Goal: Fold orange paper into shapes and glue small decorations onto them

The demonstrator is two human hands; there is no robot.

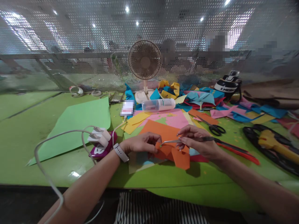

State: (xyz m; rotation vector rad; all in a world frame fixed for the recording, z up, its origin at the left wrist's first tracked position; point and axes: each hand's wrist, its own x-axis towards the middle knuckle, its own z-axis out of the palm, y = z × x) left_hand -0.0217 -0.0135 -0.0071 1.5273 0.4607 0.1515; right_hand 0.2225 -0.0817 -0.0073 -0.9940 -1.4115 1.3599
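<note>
Your left hand (142, 142) pinches the thin, floppy folded orange paper piece (173, 154) at its edge; your right hand (198, 141) grips slim metal tweezers (173, 141).

A green table (28, 124) carries everything here. A big light-green sheet (77, 124) lies flat at the left, white chargers (99, 137) on a purple block beside it. Coloured paper scraps (201, 99) pile up at the back around a small fan (144, 62) and a toppled glue bottle (158, 105). Black scissors (213, 127) lie to the right.
</note>
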